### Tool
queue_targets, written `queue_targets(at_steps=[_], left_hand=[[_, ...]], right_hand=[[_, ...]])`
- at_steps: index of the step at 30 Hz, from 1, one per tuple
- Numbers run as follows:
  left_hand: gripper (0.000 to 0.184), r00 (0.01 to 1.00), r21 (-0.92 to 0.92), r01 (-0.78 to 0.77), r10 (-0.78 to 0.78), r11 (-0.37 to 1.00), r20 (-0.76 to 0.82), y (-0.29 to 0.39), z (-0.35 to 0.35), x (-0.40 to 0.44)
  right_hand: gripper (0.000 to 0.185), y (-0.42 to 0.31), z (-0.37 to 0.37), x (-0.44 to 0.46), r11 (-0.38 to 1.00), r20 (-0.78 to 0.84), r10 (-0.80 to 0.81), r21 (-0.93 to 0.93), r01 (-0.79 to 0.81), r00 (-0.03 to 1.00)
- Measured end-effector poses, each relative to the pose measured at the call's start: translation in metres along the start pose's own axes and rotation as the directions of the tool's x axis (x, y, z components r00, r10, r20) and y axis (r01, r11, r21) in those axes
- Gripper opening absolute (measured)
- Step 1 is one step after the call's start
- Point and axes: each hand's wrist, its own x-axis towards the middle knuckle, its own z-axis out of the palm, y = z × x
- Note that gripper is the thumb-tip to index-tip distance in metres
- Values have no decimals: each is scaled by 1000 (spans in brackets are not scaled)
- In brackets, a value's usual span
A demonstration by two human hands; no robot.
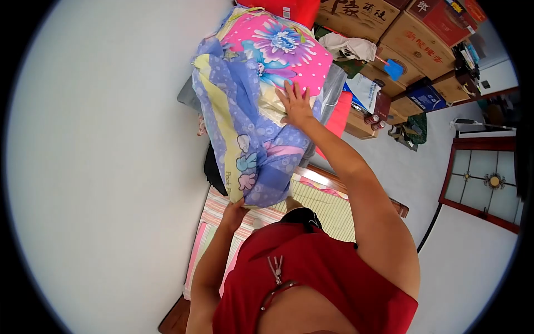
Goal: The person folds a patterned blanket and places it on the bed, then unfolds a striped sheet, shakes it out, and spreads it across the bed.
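While right hand (298, 109), spread wide, steadied bedding (236, 94), left hand (235, 216) pinched its edge; next move likely needed firm grip.

Some fingers of the left hand (235, 216) are hidden by the blue bedding (222, 106). Near the bed's (328, 217) far left corner, a black item (213, 171) is mostly covered, its kind unclear. The top edge cuts off a red item (303, 10).
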Motion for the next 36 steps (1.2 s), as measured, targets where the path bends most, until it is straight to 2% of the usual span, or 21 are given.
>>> queue_targets(at_steps=[2, 4, 5, 7, 10, 12, 13, 16, 20, 21, 24, 25, 28, 29, 32, 34, 36], left_hand=[[50, 994, 105, 12, 0, 994, -107, 11, -5, 4], [49, 995, 95, -47, 56, 994, -87, 21, 0, 7], [41, 987, 35, -111, 114, 993, -114, 22, 7, 5], [42, 983, -81, -165, 158, 983, -90, 30, 24, 0], [45, 973, -189, -227, 212, 956, -94, 41, 47, -6], [45, 969, -286, -249, 237, 925, -77, 48, 63, -13], [45, 967, -266, -257, 247, 929, -70, 50, 68, -15], [43, 948, -175, -318, 313, 932, -57, 65, 91, -33], [38, 899, 9, -434, 433, 901, -68, 79, 133, -66], [38, 885, 55, -456, 459, 888, -75, 79, 136, -69], [35, 828, 160, -544, 558, 824, -55, 80, 137, -78], [37, 799, 169, -584, 599, 794, -53, 81, 138, -83], [42, 746, 176, -650, 665, 739, -36, 88, 134, -90], [46, 724, 168, -668, 686, 725, -77, 94, 128, -97], [52, 628, 175, -747, 767, 641, -131, 122, 133, -132], [51, 543, 195, -809, 832, 554, -111, 135, 141, -144], [51, 505, 184, -838, 858, 514, -95, 150, 143, -160]], right_hand=[[102, -9, 5, 8, 998, 28, 54, -37, -53, 998], [101, -15, 5, 13, 993, 42, 102, -66, -99, 994], [100, -17, 8, 13, 990, 38, 124, -72, -121, 992], [99, -20, 6, 13, 988, 57, 152, -44, -149, 987], [105, -27, -23, -1, 987, 205, 118, 87, -139, 971], [103, -26, -18, -11, 988, 154, 134, 53, -143, 979], [102, -25, -11, -14, 989, 129, 140, 38, -146, 982], [102, -24, -4, -6, 971, -21, 226, 85, -224, 974], [78, -14, 1, 21, 956, -176, 290, 87, -279, 941], [58, -10, 8, 27, 966, -315, 257, 56, -252, 914], [45, 3, 22, 40, 981, -401, 184, 18, -193, 897], [27, 8, 19, 43, 981, -566, 103, -79, -178, 818], [12, 25, 12, 67, 991, -575, 27, -92, -98, 818], [7, 28, 0, 75, 987, -677, -37, -139, -78, 735], [7, 35, -42, 100, 987, -664, -63, -153, -52, 745], [8, 46, -66, 114, 979, -697, -102, -197, -53, 710], [8, 53, -88, 124, 974, -721, -115, -217, -65, 683]])
